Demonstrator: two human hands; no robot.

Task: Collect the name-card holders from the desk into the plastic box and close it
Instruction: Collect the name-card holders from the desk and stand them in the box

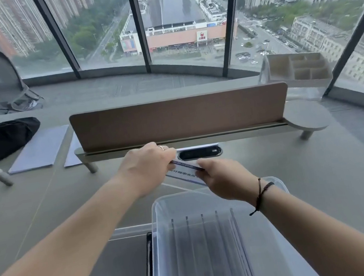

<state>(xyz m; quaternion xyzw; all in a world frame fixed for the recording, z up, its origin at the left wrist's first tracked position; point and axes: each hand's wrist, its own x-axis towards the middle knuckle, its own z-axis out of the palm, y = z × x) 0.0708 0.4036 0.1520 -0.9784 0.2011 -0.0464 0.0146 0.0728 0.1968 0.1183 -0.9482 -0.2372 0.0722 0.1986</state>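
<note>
1. Both hands grip one clear name-card holder [187, 171] above the desk [323, 175], just beyond the far rim of the plastic box [157, 214]
2. The left hand [148, 164] is closed around the holder's left end; the right hand [224, 176] pinches its right end between thumb and fingers
3. The holder is tilted, carrying a card with blue print – too blurred to read
4. The box stands open near the desk's front edge – several clear holders stand upright in a row inside
5. A brown divider panel [180, 116] stands behind the hands
</note>
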